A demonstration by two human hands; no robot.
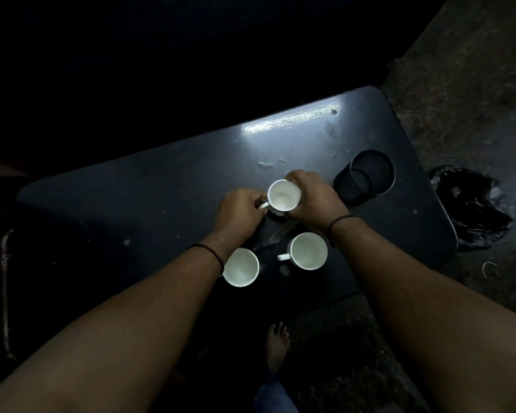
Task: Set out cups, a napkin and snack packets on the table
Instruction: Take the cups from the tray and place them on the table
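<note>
Three white cups stand upright on a dark table (167, 186). Both my hands are on the far cup (283, 195): my left hand (239, 210) pinches its handle on the left, and my right hand (313, 198) wraps its right side. A second cup (240, 267) sits near the front edge, just beside my left wrist. The third cup (308, 251) stands to its right, handle pointing left, under my right wrist. All three look empty. I see no napkin and no snack packets in this dim view.
A black mesh holder (367, 177) stands right of the far cup, close to my right hand. A crumpled black bag (474, 207) lies on the floor past the table's right edge. My bare foot (277, 344) is below the front edge. The surroundings are very dark.
</note>
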